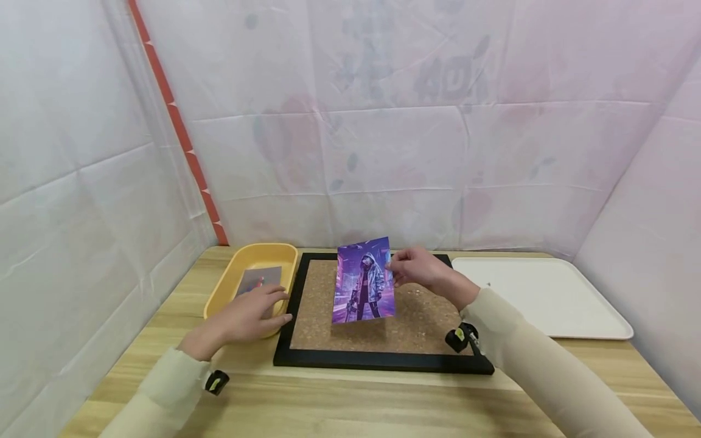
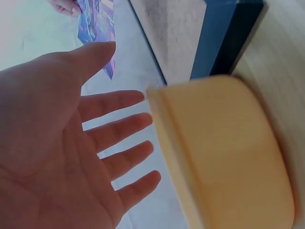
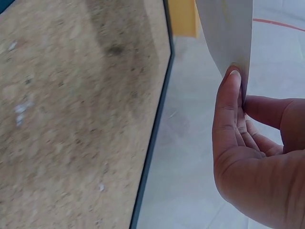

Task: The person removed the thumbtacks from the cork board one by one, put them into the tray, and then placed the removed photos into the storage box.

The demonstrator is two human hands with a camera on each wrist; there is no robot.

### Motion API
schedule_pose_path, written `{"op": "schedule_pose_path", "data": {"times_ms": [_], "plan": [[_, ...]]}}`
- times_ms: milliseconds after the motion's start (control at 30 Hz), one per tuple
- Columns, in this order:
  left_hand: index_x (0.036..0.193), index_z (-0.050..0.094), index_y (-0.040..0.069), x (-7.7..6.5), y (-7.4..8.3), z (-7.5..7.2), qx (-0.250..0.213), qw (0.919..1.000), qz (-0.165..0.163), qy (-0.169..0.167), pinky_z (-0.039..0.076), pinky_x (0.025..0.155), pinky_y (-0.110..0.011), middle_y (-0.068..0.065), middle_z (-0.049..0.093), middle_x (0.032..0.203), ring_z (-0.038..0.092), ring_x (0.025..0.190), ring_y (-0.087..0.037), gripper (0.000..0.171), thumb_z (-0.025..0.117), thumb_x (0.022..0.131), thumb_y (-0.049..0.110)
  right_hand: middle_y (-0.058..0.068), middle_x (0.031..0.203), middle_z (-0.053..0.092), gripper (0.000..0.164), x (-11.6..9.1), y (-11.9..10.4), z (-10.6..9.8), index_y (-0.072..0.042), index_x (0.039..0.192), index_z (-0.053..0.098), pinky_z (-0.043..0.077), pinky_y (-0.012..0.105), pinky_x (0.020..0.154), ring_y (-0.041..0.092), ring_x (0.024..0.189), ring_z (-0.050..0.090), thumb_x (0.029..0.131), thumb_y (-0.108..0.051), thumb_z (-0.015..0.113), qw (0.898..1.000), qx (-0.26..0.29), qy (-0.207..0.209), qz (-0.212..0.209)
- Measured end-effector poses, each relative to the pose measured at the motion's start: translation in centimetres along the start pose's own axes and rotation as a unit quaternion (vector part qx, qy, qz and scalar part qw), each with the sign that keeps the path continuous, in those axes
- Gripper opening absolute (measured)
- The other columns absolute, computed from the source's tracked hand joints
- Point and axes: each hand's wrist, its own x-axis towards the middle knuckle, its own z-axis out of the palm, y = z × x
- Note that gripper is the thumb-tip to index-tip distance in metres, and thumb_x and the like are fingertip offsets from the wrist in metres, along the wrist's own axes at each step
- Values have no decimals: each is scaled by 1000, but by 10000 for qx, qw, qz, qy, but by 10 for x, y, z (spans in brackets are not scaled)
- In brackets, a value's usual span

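Note:
A purple picture card [image 1: 364, 281] with a hooded figure printed on it is held up over the framed cork board [image 1: 312, 316]. My right hand [image 1: 418, 269] pinches its right edge between thumb and fingers; the right wrist view shows the card's pale back [image 3: 231, 33]. My left hand [image 1: 249, 316] hovers over the near right side of the yellow tray [image 1: 241, 252], fingers spread and holding nothing. A grey card [image 1: 268, 275] with a small coloured print lies in that tray, partly hidden by the left hand.
A white tray [image 1: 539, 298] stands right of the board on the wooden table [image 1: 306, 401]. The board's black frame [image 1: 383, 360] forms a raised edge. White sheeting [image 1: 383, 152] hangs behind and at both sides. White specks [image 3: 21, 109] mark the cork.

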Motion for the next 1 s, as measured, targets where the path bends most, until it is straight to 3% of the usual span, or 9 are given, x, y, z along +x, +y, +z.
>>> {"op": "schedule_pose_path", "data": {"times_ms": [100,200,467,733,1000], "plan": [[131,64,-4,-8,-6,-6,-117,9999,-89,-22,34,114,-63,-22,60,138,48,136,-47,48,65,102,34,11,85,64,22,3,-8,5,6,90,62,61,40,79,21,77,65,105,-9,56,9999,123,6,-66],[131,64,-2,-18,-15,-10,-206,9996,-120,117,39,111,-63,-22,60,139,45,139,-48,47,65,101,34,9,83,63,22,5,-14,11,6,91,64,60,37,76,21,76,64,105,-9,57,9997,203,-10,-114],[139,60,2,-45,-40,-17,-304,9971,-177,678,43,106,-63,-20,54,147,51,134,-45,52,67,101,36,11,85,70,21,14,-24,24,8,97,66,61,36,76,18,75,67,104,-10,58,9992,345,41,-184],[147,46,-8,-68,-60,-21,-350,9939,-814,660,36,107,-71,-34,39,153,38,138,-57,70,63,102,42,11,85,69,21,26,-35,38,5,92,66,61,37,77,19,75,66,104,-10,58,9986,390,16,-363],[152,32,-14,-77,-74,-14,-491,9907,-1007,772,32,107,-74,-38,29,156,32,139,-60,88,68,98,44,11,84,68,20,40,-41,51,5,90,66,61,39,79,19,74,66,103,-8,60,9975,554,57,-426]]}}
